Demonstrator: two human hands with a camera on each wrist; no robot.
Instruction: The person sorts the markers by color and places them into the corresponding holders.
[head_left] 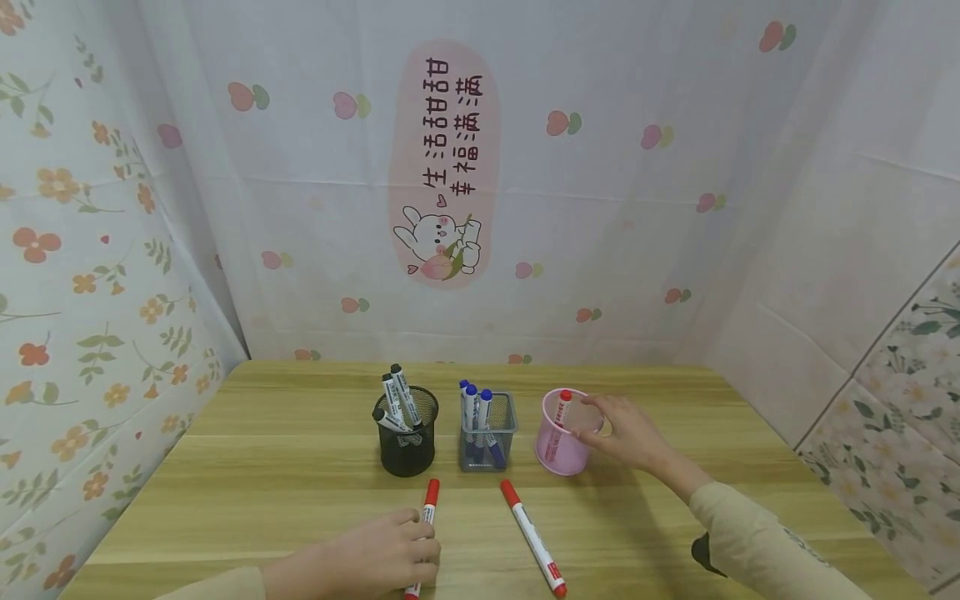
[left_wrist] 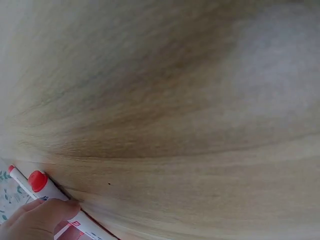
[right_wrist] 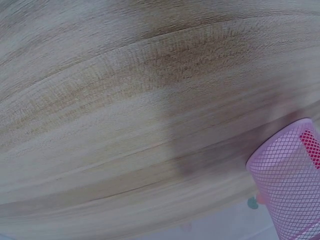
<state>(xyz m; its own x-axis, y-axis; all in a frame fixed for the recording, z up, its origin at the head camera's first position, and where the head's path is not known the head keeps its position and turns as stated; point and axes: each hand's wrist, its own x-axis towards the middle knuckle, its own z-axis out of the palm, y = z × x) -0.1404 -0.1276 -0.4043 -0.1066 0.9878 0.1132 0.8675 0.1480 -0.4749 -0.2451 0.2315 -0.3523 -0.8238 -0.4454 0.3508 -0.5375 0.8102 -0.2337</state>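
My left hand (head_left: pixel 386 554) pinches a red-capped marker (head_left: pixel 431 502) lying at the front of the table. In the left wrist view the thumb lies across this marker's white barrel (left_wrist: pixel 85 222), with fingers partly hidden behind it. My right hand (head_left: pixel 630 435) is at the right side of the pink mesh pen cup (head_left: pixel 562 454), its thumb and fingers apart near the rim. A red-capped marker (head_left: pixel 564 407) stands inside that cup. In the right wrist view the cup (right_wrist: pixel 285 185) shows, but no fingers do. A second red-capped marker (head_left: pixel 534 537) lies loose between the hands.
A black mesh cup (head_left: pixel 407 458) with several black-capped markers stands at left. Beside it is a grey square mesh holder (head_left: pixel 501 412) with several blue-capped markers. The wooden table (head_left: pixel 285 450) ends at a patterned cloth (head_left: pixel 630 250) behind.
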